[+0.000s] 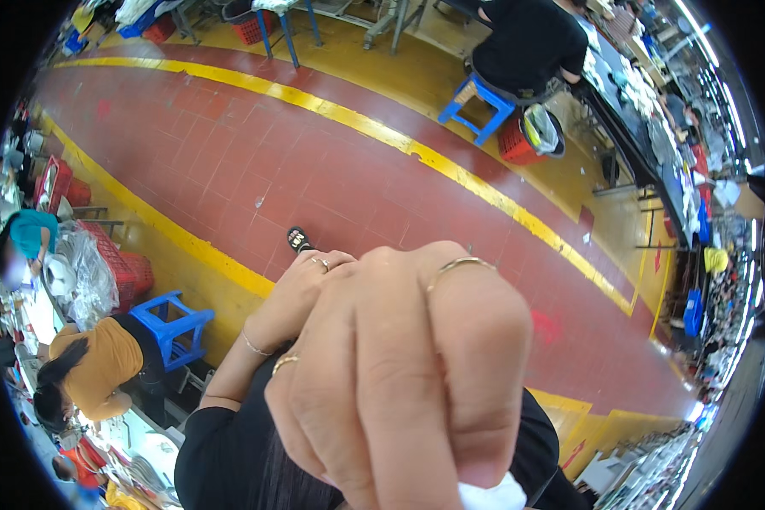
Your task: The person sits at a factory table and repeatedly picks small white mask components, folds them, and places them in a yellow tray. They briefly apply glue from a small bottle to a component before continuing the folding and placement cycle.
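My right hand [399,365] fills the middle of the view, raised very close. Its fingers are bent and pressed together, pointing down, and it wears two thin gold rings. At the lower edge, by a fingertip, a small white piece [493,493] shows; whether the fingers grip it is hard to make out. My left hand [310,276] is behind it, on the left, with a ring on a finger and a thin bracelet at the wrist. Most of its fingers are hidden by the right hand, so I cannot see what it touches.
A red tiled aisle [229,153] runs between yellow lines. A person in orange [102,365] works at left near a blue stool [174,327]. At upper right a person in black [531,47] sits on a blue stool [476,106] beside a red basket [518,140].
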`<action>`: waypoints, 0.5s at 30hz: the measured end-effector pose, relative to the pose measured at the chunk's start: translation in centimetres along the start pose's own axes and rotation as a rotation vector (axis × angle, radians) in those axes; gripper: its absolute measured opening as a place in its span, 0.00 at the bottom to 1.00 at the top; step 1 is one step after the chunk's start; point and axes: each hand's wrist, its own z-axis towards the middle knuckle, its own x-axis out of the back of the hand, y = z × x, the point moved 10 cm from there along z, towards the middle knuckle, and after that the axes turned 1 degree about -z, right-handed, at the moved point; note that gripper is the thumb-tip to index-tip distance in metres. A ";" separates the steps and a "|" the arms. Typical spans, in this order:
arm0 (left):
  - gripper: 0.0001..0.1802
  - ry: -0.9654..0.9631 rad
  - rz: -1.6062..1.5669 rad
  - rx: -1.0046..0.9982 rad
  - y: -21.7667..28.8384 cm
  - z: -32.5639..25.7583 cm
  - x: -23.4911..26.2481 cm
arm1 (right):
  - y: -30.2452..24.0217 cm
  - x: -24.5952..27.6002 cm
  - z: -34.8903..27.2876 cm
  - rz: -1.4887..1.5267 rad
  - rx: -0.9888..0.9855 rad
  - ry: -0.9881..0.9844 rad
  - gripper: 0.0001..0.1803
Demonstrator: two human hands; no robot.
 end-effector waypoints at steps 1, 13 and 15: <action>0.19 0.014 0.004 0.025 -0.7 -0.2 -0.2 | 0.8 -0.2 0.1 0.079 0.008 -0.086 0.12; 0.18 0.231 0.343 0.149 -23.3 3.0 23.8 | 14.2 25.1 15.6 0.074 -0.177 -0.178 0.04; 0.18 0.231 0.323 0.177 -26.6 3.8 26.4 | 15.4 29.1 17.7 0.140 -0.183 -0.141 0.06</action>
